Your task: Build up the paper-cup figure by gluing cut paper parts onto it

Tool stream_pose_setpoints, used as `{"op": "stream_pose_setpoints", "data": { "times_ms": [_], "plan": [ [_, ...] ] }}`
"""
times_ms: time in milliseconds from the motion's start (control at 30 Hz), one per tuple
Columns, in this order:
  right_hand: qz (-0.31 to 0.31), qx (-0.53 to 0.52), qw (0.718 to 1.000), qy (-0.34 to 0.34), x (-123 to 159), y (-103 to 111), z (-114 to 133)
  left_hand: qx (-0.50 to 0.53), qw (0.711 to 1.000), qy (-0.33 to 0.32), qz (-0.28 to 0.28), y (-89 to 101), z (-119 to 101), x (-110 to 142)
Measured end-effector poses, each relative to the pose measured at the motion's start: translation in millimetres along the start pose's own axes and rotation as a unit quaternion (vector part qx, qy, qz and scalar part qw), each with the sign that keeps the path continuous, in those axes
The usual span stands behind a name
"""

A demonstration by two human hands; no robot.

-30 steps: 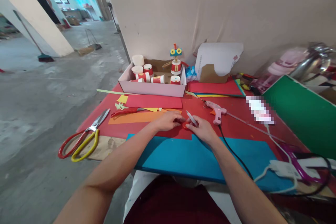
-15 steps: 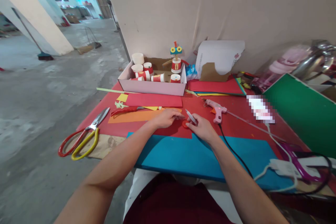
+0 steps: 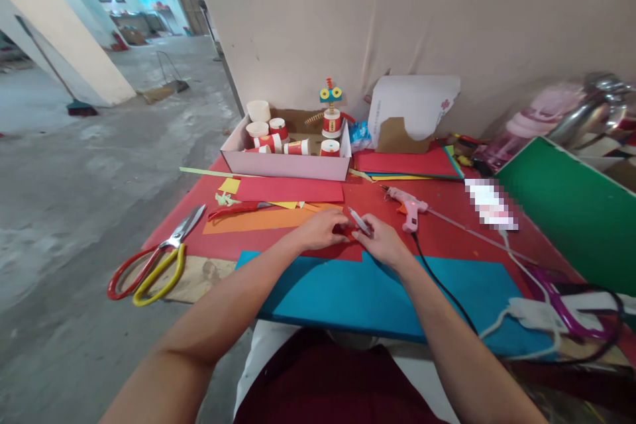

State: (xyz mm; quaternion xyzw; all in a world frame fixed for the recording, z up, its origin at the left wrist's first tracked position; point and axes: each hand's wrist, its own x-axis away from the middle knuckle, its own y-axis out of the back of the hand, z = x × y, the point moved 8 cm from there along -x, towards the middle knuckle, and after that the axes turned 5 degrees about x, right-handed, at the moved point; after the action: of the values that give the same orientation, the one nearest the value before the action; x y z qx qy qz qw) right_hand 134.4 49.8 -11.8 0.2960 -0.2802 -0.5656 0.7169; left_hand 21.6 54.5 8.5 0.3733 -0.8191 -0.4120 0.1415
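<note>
My right hand [image 3: 381, 240] is closed around a white pen [image 3: 358, 220], its tip pointing up and away to the left. The same fingers hold the edge of a small red paper piece [image 3: 352, 233]. My left hand [image 3: 325, 228] has curled its fingers onto the other side of that piece, partly hiding it, so its exact shape is unclear. Both hands are just above the red table, beyond the blue sheet [image 3: 318, 295]. Left of them lie an orange paper strip [image 3: 248, 221] and red-handled pliers [image 3: 238, 209].
Large scissors [image 3: 171, 245] lie at the left table edge. A pink glue gun [image 3: 410, 205] with a black cable rests to the right. Behind, a box [image 3: 288, 165] holds paper cups and a spring-armed cup figure [image 3: 331, 122]. A green board [image 3: 576, 225] leans at the right.
My left hand has moved right and closed its fingers on the red paper piece. The right hand keeps the pen in nearly the same place. The view has shifted slightly.
</note>
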Motion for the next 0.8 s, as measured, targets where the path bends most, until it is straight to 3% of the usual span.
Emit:
{"op": "stream_pose_setpoints", "data": {
  "times_ms": [333, 600, 667, 800],
  "plan": [
    [0.006, -0.031, 0.999, 0.007, 0, -1, -7, -0.020, 1.000, 0.012, -0.001, -0.8, -2, -1],
    [-0.030, 0.033, 0.999, 0.004, 7, 1, 10, 0.004, 1.000, 0.005, -0.002, -2.2, 1, 0],
    [-0.044, 0.059, 0.997, 0.017, 8, 2, 14, -0.005, 1.000, -0.001, 0.005, 3.3, -3, 3],
    [-0.048, 0.084, 0.995, 0.023, 7, 0, 13, -0.090, 0.993, -0.043, -0.060, 28.2, -29, 7]
  ]
}}
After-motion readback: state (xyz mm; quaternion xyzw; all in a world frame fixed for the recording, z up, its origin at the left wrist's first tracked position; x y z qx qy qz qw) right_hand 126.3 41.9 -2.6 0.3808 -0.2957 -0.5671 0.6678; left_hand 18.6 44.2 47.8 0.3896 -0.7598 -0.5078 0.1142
